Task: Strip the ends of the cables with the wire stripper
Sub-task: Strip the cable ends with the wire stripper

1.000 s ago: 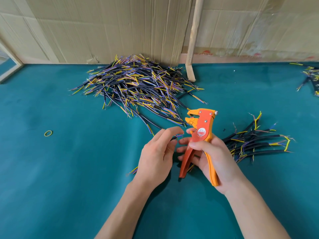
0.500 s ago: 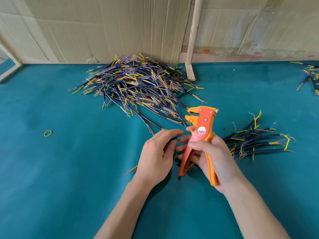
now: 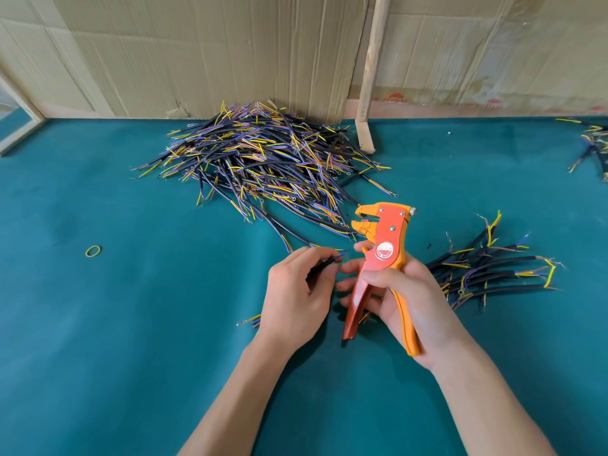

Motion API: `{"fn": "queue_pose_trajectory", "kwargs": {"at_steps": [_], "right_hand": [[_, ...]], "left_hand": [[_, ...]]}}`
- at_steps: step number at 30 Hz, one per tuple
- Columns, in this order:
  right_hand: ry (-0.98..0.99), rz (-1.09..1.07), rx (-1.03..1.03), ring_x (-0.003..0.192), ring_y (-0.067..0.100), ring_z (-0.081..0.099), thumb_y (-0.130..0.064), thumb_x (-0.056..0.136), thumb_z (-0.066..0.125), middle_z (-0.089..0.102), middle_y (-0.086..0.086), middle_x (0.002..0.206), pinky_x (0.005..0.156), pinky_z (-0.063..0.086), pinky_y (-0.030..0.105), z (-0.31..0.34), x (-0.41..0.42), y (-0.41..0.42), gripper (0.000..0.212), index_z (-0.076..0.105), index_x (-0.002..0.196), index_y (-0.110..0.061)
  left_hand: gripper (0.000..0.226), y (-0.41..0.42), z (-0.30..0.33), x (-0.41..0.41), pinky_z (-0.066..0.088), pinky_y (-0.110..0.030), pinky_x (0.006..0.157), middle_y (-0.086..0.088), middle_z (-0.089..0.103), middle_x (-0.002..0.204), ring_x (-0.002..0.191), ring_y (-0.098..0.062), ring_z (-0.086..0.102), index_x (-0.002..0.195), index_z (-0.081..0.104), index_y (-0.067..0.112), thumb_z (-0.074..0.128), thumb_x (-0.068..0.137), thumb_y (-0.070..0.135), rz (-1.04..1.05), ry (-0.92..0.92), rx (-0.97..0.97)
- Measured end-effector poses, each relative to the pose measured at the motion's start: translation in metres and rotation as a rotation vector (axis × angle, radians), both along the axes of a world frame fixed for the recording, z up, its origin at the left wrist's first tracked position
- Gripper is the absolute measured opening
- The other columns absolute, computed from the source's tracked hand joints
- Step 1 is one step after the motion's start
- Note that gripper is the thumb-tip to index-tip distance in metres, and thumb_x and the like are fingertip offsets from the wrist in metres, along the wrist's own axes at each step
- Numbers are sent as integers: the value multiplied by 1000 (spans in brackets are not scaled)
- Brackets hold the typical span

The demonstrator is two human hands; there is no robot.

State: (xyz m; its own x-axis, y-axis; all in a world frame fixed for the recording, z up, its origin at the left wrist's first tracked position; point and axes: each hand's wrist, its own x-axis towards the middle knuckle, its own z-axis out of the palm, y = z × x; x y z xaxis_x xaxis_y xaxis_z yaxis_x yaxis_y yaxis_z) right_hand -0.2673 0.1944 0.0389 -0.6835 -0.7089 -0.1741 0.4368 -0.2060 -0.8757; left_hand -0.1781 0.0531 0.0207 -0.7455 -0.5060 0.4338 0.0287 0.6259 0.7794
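Observation:
My right hand (image 3: 408,297) grips the orange and red wire stripper (image 3: 383,245) by its handles, jaws up and pointing left, slightly apart. My left hand (image 3: 296,294) pinches a short black cable (image 3: 324,263) between thumb and fingers. Its coloured wire ends point right, toward the stripper, just below the jaws. The cable's other end (image 3: 250,320) sticks out to the left of my left wrist. A big pile of cables (image 3: 263,162) lies at the back of the teal table (image 3: 131,324). A smaller bundle of cables (image 3: 487,271) lies right of my right hand.
A yellow rubber band (image 3: 93,251) lies on the table at the left. A wooden stick (image 3: 370,74) leans against the cardboard wall (image 3: 197,54) at the back. More cables (image 3: 592,143) lie at the far right edge.
The stripper has risen slightly in my right hand. My left hand has turned the cable so that more of its black sheath and wire ends show.

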Motion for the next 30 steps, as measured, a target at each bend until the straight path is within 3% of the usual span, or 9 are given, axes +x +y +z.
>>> {"fn": "queue_pose_trajectory", "kwargs": {"at_steps": [4, 14, 18, 23, 30], "right_hand": [[-61, 67, 12, 82, 39, 70, -6, 78, 64, 70, 27, 100, 70, 60, 43, 4, -1, 4, 48, 60, 125, -1], [-161, 346, 81, 75, 40, 64, -4, 84, 67, 62, 28, 91, 69, 58, 48, 11, 5, 8, 44, 61, 127, 4], [-182, 367, 34, 74, 38, 62, -2, 87, 65, 60, 26, 90, 69, 57, 49, 10, 11, 4, 42, 60, 128, 4], [-190, 348, 5, 73, 36, 61, -4, 88, 64, 59, 24, 89, 69, 57, 48, 12, 9, 4, 41, 61, 128, 3], [-175, 333, 13, 71, 36, 60, -6, 89, 67, 58, 23, 87, 68, 55, 48, 11, 5, 8, 39, 62, 127, 2]], "left_hand": [[15, -2, -1, 0, 50, -21, 72, 9, 72, 85, 80, -11, 66, 98, 76, 17, 64, 90, 17, 30, -3, 135], [11, -10, -2, 2, 42, -20, 65, 7, 68, 79, 69, -5, 56, 95, 76, 25, 65, 93, 24, 189, 98, 327], [11, -10, -2, 2, 46, -24, 70, 6, 69, 81, 74, -9, 60, 95, 76, 21, 66, 93, 22, 212, 95, 304], [10, -8, 1, 2, 38, -10, 65, 11, 61, 75, 72, -6, 57, 93, 77, 18, 69, 93, 11, 221, 51, 195], [9, -6, 2, 2, 36, -11, 64, 9, 56, 75, 70, -9, 53, 95, 78, 12, 71, 92, 7, 213, 36, 64]]}}
